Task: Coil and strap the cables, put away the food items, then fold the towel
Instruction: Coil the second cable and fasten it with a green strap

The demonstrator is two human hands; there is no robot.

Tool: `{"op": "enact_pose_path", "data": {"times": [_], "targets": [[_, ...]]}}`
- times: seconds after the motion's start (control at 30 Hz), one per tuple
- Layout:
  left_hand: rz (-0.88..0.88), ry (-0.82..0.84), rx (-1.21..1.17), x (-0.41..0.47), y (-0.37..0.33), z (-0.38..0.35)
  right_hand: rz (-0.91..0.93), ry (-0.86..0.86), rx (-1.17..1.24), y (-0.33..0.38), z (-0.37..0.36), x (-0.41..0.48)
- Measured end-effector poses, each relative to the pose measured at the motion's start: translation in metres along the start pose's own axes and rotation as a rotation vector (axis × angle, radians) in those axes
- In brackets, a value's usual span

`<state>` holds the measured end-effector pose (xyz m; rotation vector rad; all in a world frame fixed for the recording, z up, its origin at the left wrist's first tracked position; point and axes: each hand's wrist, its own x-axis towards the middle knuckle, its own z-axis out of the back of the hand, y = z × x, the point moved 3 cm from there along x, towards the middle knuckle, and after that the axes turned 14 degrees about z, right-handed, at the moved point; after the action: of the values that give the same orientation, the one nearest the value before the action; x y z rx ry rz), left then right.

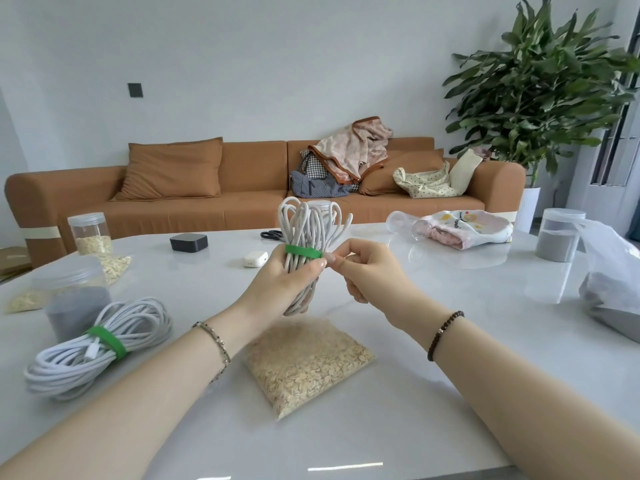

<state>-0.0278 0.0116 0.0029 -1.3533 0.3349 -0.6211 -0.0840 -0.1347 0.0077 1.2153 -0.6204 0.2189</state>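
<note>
Coiled white cable (304, 233), upright above the table: the left hand (277, 282) curls around its lower half, while the right hand (367, 271) pinches the end of the green strap (303, 251) that circles its middle (the tip is hidden by fingers). Directly below, a bag of oats (304, 365) lies on the glossy white table (433, 358). A second strapped cable (93, 344) lies at left. An orange sofa (242, 188) and a potted plant (554, 81) stand against the pale wall.

A plain pale wall (242, 64) with one dark switch plate (135, 90) backs a long orange-brown sofa (249, 188) bearing a matching cushion (173, 171) and a heap of clothes (349, 150). A tall leafy plant (540, 84) stands at the right, beside a window (620, 143); a glossy white table (450, 393) fills the foreground
</note>
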Motion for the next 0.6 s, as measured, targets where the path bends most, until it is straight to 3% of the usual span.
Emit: {"op": "enact_pose_path", "data": {"times": [0.13, 0.37, 0.6], "targets": [[-0.025, -0.081, -0.017, 0.002, 0.001, 0.003, -0.048, 0.009, 0.132, 0.001, -0.003, -0.002], [-0.026, -0.025, -0.15, -0.002, -0.003, -0.003, -0.152, -0.034, 0.54, -0.006, -0.009, -0.004], [0.007, -0.012, -0.24, -0.003, -0.003, -0.007, -0.139, -0.123, 0.645, -0.009, -0.006, 0.001]]}}
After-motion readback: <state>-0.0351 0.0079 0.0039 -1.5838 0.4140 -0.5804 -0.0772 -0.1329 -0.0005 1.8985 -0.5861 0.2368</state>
